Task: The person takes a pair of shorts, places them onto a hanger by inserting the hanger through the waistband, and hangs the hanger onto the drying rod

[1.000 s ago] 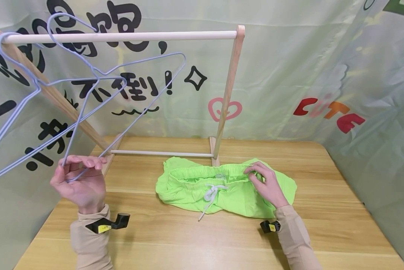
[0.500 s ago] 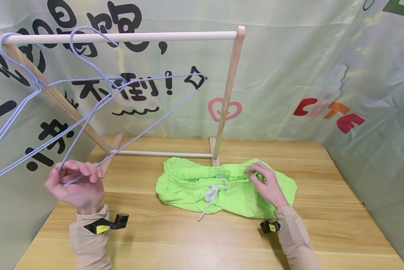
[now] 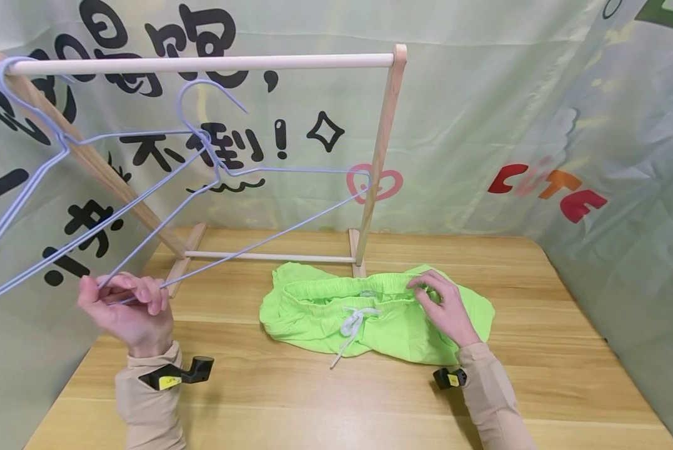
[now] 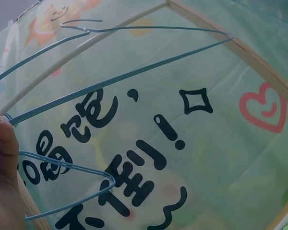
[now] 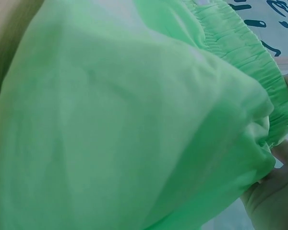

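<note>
My left hand (image 3: 129,312) grips one end of a thin light-blue wire hanger (image 3: 302,170). Its hook points up, just below the rack's top bar in the head view, and its free end reaches right, across the rack's right post. Bright green shorts (image 3: 330,328) lie on the table, with a white drawstring (image 3: 352,321) tied in a bow and the waistband gaping toward the hanger. At the right side of that waistband (image 5: 252,57), my right hand (image 3: 447,309) pinches the elastic edge; part of the fingers is hidden inside the cloth.
A wooden rack with a white top bar (image 3: 291,61) stands at the table's back left. Another blue hanger (image 3: 117,214) hangs at its left end. Behind the wooden table (image 3: 550,325) hangs a printed curtain (image 3: 482,112).
The held hanger has swung down and to the right, its hook dropping from above the bar to below it. My right hand and the shorts have stayed in place.
</note>
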{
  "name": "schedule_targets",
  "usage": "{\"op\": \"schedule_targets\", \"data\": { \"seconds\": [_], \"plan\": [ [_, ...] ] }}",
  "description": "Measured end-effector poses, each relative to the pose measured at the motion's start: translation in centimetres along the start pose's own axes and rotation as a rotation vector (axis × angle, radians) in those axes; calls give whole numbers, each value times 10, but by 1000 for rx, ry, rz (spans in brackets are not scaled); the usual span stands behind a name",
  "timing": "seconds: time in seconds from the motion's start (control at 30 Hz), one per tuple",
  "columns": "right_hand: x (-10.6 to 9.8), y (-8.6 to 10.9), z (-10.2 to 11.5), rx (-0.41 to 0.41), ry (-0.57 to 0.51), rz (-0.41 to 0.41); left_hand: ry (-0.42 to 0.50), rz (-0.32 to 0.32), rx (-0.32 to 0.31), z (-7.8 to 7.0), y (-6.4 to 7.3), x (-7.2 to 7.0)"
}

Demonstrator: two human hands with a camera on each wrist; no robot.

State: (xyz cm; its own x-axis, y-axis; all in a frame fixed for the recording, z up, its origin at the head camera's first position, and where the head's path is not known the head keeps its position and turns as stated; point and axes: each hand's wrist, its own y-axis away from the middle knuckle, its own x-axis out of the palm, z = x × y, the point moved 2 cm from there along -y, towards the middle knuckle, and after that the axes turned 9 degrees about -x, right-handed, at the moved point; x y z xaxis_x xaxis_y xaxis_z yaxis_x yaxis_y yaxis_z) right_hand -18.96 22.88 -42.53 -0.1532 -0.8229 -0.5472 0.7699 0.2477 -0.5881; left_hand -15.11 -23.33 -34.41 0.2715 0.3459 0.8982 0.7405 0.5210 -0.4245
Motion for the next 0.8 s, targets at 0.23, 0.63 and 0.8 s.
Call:
{"op": "schedule_targets", "data": {
  "seconds": [0.23,0.63,0.8],
  "plan": [
    [0,0,0,-4,10,-10,33,43,-103,1,0,-1],
    [0,1,1,-15,19,-35,-91,239,-234,10,4,-12],
    [0,0,2,-38,17,-45,-176,293,-284,14,5,-13]
  ]
}}
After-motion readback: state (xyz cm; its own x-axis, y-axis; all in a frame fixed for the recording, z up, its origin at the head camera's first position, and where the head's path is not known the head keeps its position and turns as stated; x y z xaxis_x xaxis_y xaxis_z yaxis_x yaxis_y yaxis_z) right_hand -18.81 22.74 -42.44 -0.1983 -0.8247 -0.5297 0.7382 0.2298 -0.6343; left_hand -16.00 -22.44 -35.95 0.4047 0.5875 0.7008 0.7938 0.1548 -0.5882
